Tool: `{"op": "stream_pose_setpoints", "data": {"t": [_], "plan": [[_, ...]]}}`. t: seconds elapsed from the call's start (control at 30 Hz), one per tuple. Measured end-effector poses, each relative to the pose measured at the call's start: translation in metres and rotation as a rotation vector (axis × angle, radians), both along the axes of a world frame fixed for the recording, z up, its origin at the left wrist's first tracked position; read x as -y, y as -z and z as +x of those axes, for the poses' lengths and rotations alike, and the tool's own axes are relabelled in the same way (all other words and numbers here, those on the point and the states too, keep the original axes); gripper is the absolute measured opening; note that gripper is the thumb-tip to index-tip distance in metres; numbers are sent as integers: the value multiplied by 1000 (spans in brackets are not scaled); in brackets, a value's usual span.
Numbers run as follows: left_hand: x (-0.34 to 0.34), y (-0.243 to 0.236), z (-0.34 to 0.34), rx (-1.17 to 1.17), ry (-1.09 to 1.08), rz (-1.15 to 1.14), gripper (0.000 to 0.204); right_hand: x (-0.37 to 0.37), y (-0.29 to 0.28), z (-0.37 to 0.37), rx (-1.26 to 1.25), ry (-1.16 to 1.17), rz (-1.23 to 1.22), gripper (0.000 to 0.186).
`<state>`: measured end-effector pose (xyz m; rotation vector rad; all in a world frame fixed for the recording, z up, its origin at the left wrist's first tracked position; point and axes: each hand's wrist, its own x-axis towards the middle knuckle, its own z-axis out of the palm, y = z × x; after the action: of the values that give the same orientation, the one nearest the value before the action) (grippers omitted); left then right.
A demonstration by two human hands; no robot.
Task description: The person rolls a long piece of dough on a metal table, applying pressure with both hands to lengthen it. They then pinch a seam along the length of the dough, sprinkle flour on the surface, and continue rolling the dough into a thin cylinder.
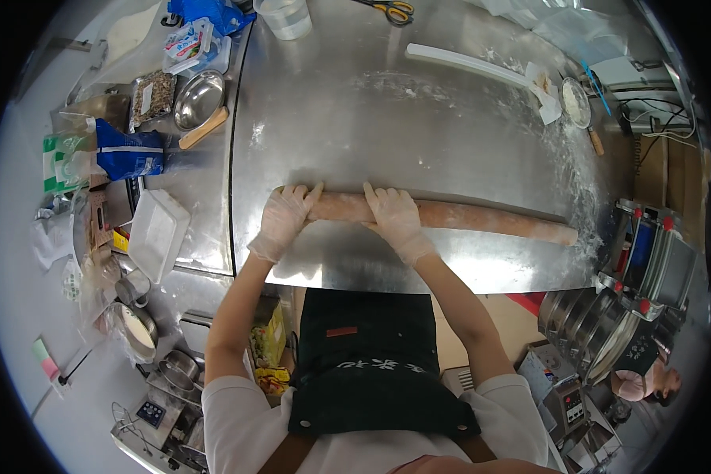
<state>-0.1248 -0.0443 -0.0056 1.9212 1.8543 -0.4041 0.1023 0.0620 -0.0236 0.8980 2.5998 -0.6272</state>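
Note:
A long reddish-brown dough log (pixel 490 220) lies crosswise near the front edge of the steel worktable (pixel 324 134). Its right end looks dusted with flour. Both hands wear thin clear gloves. Wrapped over the log's left end is my left hand (pixel 287 216), which hides that end. A short way to the right, my right hand (pixel 393 217) grips the log with its fingers over the far side. A bare stretch of dough shows between the two hands, and the longer part runs on to the right.
Flour (pixel 573 182) is scattered at the right. At the back lie a white strip (pixel 466 62), scissors (pixel 391 9) and a clear tub (pixel 286 17). A steel bowl (pixel 200 100) and white container (pixel 159 235) stand left. Machinery (pixel 648 253) borders the right; another person (pixel 644 381) is beyond.

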Motion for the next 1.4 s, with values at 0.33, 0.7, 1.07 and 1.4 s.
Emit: {"op": "stream_pose_setpoints", "data": {"t": [0.33,0.7,1.07,1.4], "plan": [[-51,37,70,205,-396,679,61,13,17,-43,-261,425,352,50],[30,36,87,268,-338,668,54,82,27,-18,-380,307,456,51],[37,26,67,179,-244,608,62,91,13,-18,-348,271,344,59],[16,26,125,105,-359,576,66,46,5,60,-178,293,342,70]]}}
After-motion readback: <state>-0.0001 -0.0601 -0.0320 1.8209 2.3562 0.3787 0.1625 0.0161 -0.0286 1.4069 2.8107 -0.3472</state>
